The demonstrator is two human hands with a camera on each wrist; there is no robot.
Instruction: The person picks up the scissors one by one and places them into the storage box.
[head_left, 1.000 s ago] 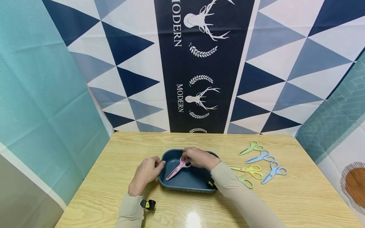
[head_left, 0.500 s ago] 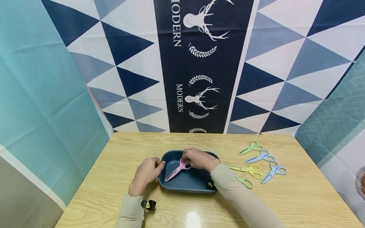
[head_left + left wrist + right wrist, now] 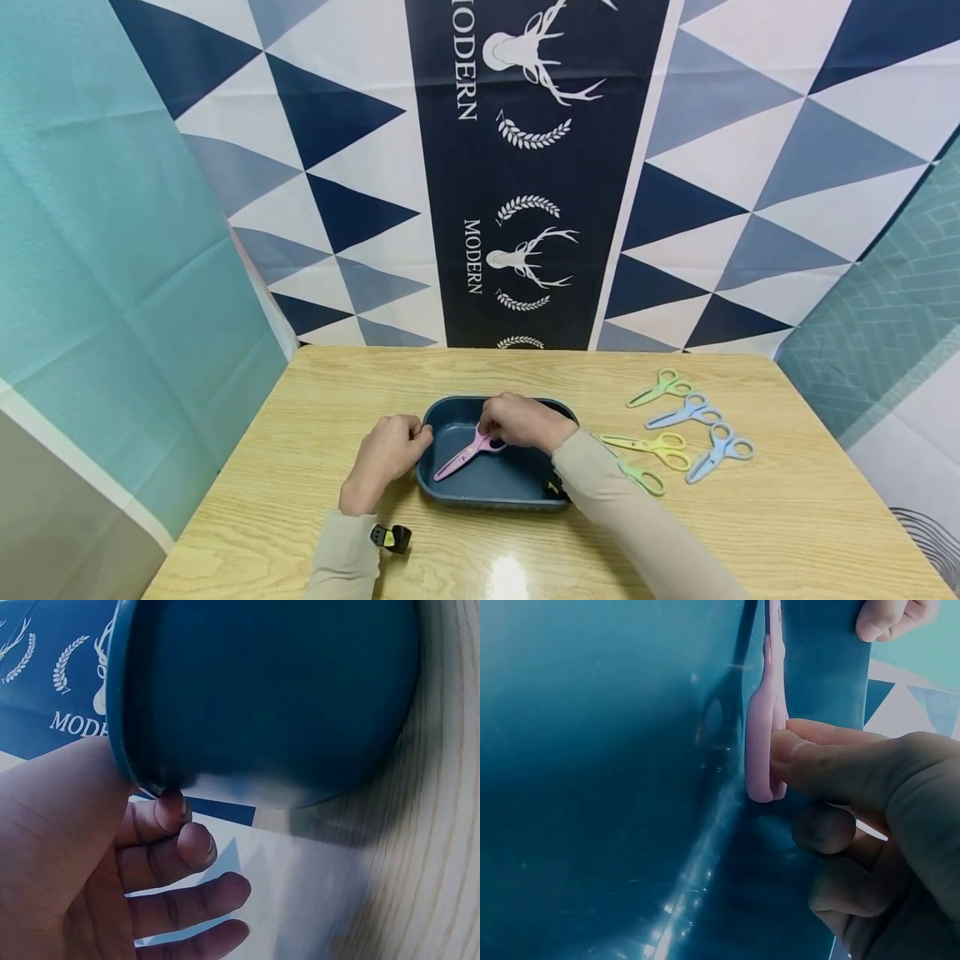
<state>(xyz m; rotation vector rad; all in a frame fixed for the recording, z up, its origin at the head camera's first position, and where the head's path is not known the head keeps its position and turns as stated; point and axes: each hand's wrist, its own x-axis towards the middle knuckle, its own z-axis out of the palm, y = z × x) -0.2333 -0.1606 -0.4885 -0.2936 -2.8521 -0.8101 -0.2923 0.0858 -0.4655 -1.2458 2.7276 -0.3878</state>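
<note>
A dark blue tray (image 3: 498,504) sits on the wooden table. At its left end, my left hand (image 3: 392,454) pinches the rim between thumb and index finger; in the left wrist view the other fingers (image 3: 191,900) are bent beside the tray wall. Inside the tray, my right hand (image 3: 525,419) holds a pair of pink scissors (image 3: 461,458) by a handle loop, the blades pointing left and toward me. In the right wrist view, the thumb and a finger pinch the pink handle (image 3: 759,750) low over the tray floor. Whether the scissors touch that floor, I cannot tell.
Right of the tray lie yellow scissors (image 3: 660,448) and green scissors (image 3: 643,477), the latter partly behind my right sleeve. Farther right are two blue pairs, one of them the lower blue scissors (image 3: 720,454), with another green pair (image 3: 663,388) behind. A patterned cloth (image 3: 517,317) hangs behind the table (image 3: 345,375).
My right hand has moved slightly down with the pink scissors, whose handle sits lower and flatter in the tray. The left hand stays at the rim.
</note>
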